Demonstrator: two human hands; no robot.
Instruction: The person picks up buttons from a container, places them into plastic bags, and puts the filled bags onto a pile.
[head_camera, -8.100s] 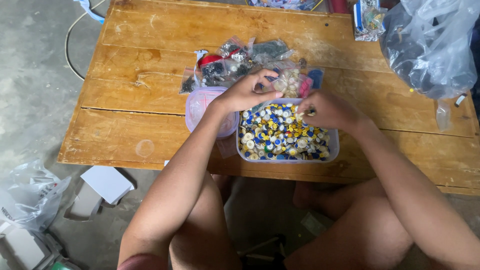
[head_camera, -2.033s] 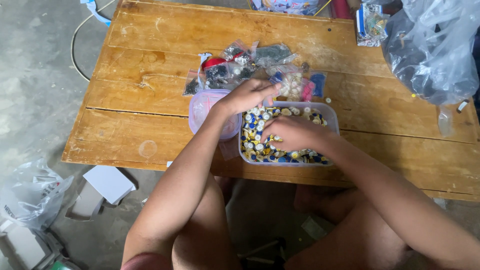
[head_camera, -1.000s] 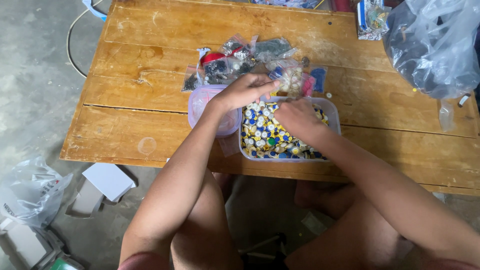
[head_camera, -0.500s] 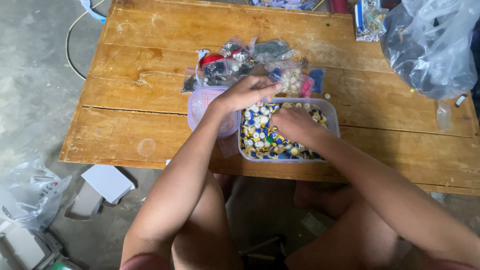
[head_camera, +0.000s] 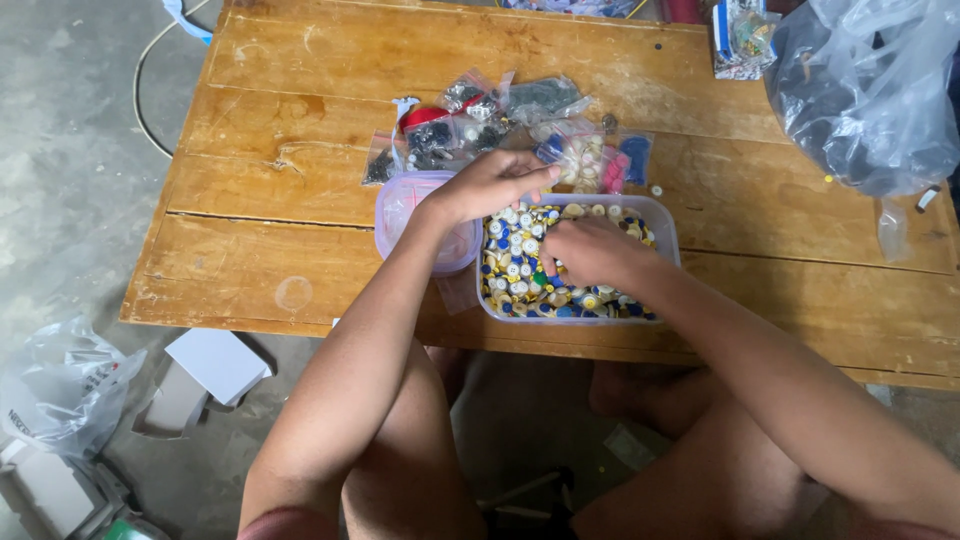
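Hidden: right hand (head_camera: 595, 252) fingertips buried in buttons, grip unreadable | left hand (head_camera: 495, 183) fingers curled together over button tub (head_camera: 665, 215) rim, contents unclear | tub on counter (head_camera: 300, 150) beneath both hands.

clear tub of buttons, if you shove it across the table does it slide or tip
The clear tub looks low, wide and nearly full, so it would probably slide on the wooden table, not tip. Its thin walls may flex, and the loose buttons would likely shift.
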